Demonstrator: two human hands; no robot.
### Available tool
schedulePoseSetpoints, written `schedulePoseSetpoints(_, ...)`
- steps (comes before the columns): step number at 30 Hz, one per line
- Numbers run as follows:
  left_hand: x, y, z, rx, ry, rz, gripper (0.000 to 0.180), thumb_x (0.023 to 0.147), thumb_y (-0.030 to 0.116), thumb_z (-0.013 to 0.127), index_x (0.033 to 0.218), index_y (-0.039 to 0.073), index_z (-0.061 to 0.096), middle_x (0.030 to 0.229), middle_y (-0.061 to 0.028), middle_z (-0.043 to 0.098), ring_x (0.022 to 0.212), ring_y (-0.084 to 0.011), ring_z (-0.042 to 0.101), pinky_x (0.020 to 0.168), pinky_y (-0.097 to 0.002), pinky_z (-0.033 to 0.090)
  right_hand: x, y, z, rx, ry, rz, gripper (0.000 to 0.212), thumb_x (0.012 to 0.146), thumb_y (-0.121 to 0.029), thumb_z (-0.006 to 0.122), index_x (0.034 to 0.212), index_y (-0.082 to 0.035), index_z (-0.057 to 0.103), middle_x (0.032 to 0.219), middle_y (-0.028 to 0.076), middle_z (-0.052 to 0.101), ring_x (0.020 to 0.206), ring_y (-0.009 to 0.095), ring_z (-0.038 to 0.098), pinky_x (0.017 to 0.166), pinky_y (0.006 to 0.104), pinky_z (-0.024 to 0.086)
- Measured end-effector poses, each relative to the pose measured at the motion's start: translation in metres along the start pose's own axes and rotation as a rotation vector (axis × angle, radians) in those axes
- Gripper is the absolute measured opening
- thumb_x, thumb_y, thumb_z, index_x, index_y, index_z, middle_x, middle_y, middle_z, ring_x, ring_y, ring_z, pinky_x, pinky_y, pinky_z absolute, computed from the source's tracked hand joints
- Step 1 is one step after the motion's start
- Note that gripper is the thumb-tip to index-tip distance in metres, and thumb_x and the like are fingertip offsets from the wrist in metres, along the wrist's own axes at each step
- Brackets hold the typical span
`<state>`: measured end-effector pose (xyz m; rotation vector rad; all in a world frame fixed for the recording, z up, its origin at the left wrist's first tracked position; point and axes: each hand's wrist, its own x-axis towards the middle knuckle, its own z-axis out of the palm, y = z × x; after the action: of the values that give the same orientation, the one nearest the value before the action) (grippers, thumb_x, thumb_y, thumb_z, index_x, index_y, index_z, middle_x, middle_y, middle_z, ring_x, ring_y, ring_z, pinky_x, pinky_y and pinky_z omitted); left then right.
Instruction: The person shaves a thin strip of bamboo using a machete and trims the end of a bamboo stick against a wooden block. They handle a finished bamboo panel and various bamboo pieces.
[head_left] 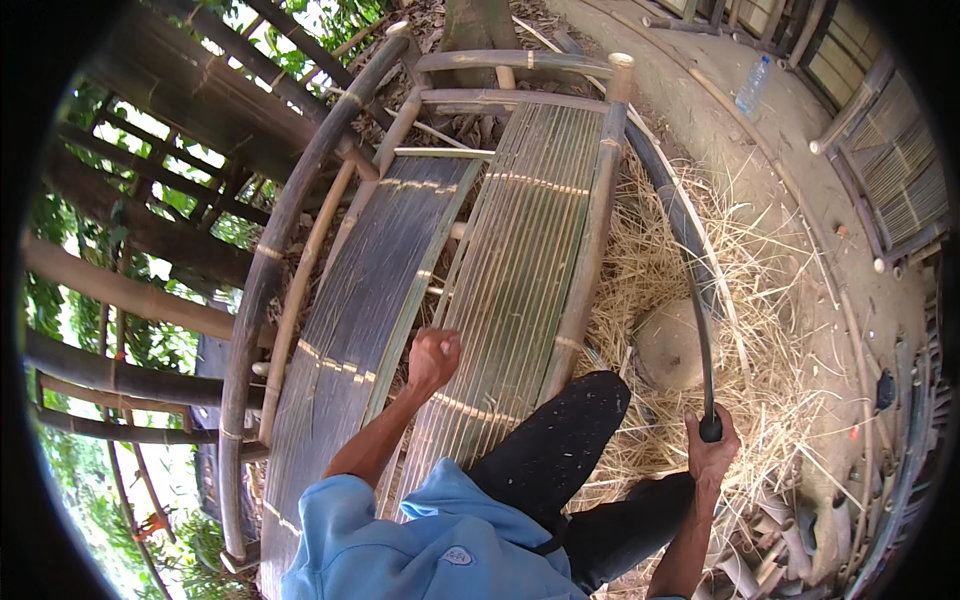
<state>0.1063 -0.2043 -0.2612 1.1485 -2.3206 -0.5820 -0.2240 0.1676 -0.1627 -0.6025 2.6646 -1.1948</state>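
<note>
Place: it seems a bamboo workshop, half open to the outdoors.
Bench (530, 225): made from bamboo poles and slats, it extends below and ahead of the left hand (433, 360).
Tool (706, 375): long, dark, gripped by the right hand (712, 448), which suits a place of handwork.
Shavings (640, 255): a thick pale litter ahead of the right hand.
Stump (670, 345): round, among the shavings, just ahead of the right hand.
Tubes (740, 576): short cut pieces, nearer the body than the right hand.
Ground (840, 235): brown earth, right of both hands.
Leaves (165, 345): green, outside the poles (150, 290), left of both hands.
</note>
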Motion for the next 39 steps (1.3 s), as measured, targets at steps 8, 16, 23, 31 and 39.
schedulePoseSetpoints(8, -0.031, 0.086, -0.044, 0.132, -0.200, -0.265, 0.018, 0.085, 0.015, 0.068, 0.094, 0.003, 0.076, 0.084, -0.0196, 0.072, 0.078, -0.0332, 0.069, 0.074, -0.0455, 0.055, 0.058, 0.053, -0.032, 0.035, -0.123, -0.056, 0.022, 0.079, -0.008, 0.079, 0.094, -0.002, 0.064, 0.072, 0.005, 0.057, 0.063, 0.015, 0.051, 0.062, 0.0306, 0.046)
schedulePoseSetpoints(16, -0.177, 0.175, -0.093, 0.098, -0.166, -0.902, 0.027, 0.083, 0.025, 0.063, 0.102, 0.013, 0.077, 0.083, -0.0220, 0.071, 0.082, -0.0400, 0.071, 0.076, -0.0482, 0.056, 0.098, -0.009, -0.115, -0.157, -0.654, -0.106, 0.027, 0.078, -0.016, 0.079, 0.100, -0.005, 0.065, 0.066, 0.005, 0.054, 0.059, 0.018, 0.052, 0.059, 0.0334, 0.044)
schedulePoseSetpoints(23, -0.335, 0.256, -0.124, 0.012, 0.003, -1.274, 0.032, 0.081, 0.026, 0.066, 0.106, 0.007, 0.075, 0.091, -0.0260, 0.071, 0.089, -0.0429, 0.069, 0.081, -0.0503, 0.056, 0.106, -0.123, -0.107, -0.379, -0.987, -0.880, 0.022, 0.075, -0.010, 0.075, 0.083, -0.003, 0.055, 0.080, 0.012, 0.053, 0.073, 0.034, 0.055, 0.066, 0.0430, 0.045)
schedulePoseSetpoints(31, -0.442, 0.216, -0.138, 0.158, 0.242, -1.542, 0.065, 0.083, 0.030, 0.069, 0.139, 0.003, 0.049, 0.120, -0.0260, 0.058, 0.119, -0.0421, 0.051, 0.103, -0.0465, 0.044, 0.005, -0.227, 0.024, -0.371, -1.526, -1.357, 0.021, 0.066, -0.001, 0.073, 0.084, -0.002, 0.062, 0.106, 0.013, 0.061, 0.095, 0.038, 0.061, 0.080, 0.0475, 0.049)
schedulePoseSetpoints(39, -0.502, 0.082, -0.156, 0.288, 0.311, -1.526, 0.081, 0.085, 0.030, 0.065, 0.155, 0.011, 0.030, 0.150, -0.0289, 0.035, 0.142, -0.0451, 0.031, 0.116, -0.0491, 0.030, -0.167, -0.261, 0.218, -0.517, -1.804, -1.551, 0.018, 0.063, -0.001, 0.071, 0.080, -0.004, 0.069, 0.138, 0.015, 0.053, 0.113, 0.041, 0.059, 0.091, 0.0498, 0.049)
